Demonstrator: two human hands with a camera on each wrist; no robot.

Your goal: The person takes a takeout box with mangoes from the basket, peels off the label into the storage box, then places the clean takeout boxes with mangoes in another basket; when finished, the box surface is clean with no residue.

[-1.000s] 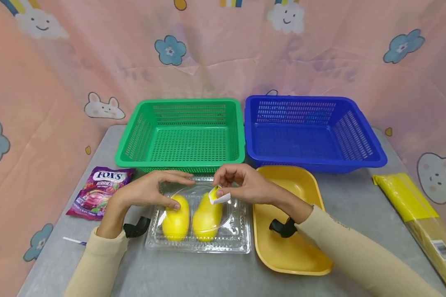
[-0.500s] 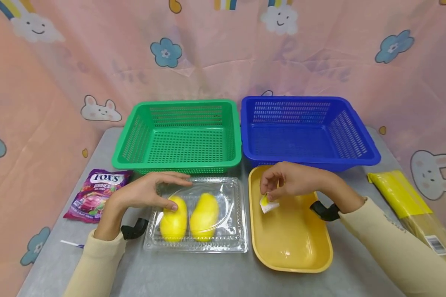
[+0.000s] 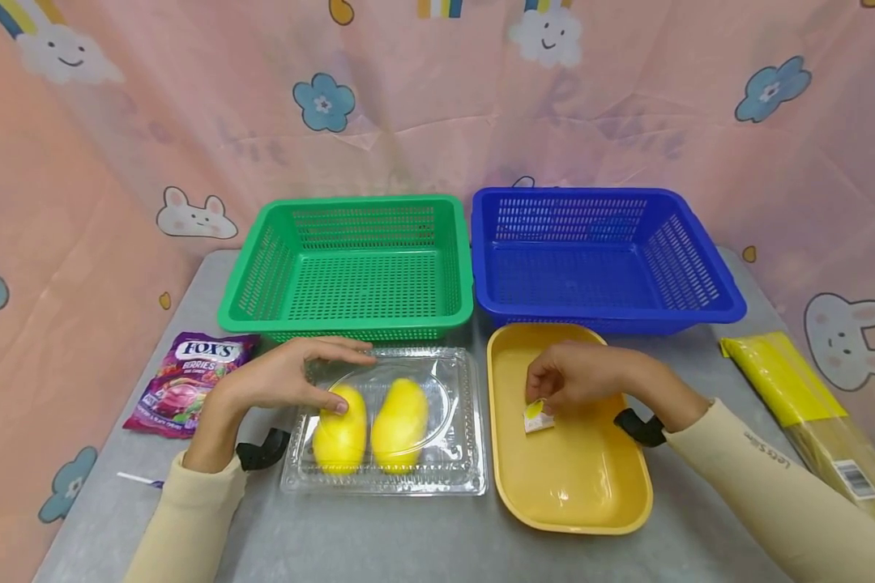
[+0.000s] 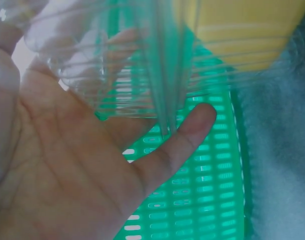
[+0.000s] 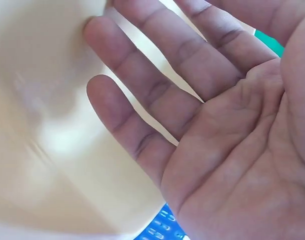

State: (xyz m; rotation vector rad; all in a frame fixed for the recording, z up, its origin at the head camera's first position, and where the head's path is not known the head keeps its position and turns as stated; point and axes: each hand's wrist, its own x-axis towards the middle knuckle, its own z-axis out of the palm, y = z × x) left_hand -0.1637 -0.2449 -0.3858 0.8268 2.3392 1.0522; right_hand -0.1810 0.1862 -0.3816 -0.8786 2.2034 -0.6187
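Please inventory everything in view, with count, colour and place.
Table: one, grey, under the items
Patterned cloth: one, pink, behind the table
Green basket: one, green, back left
Blue basket: one, blue, back right
Clear container: one, transparent, before the green basket
Fruits: two, yellow, inside the clear container
Tray: one, yellow, right of the clear container
Small scrap: one, white and yellow, over the tray
Candy bag: one, purple, left of the clear container
Thin stick: one, white, front left
Long packet: one, yellow and tan, right edge
Sleeves: two, cream, on both arms
Wrist mounts: two, black, at the wrists
Left hand: one, at the clear container
Right hand: one, over the tray, holding the small scrap
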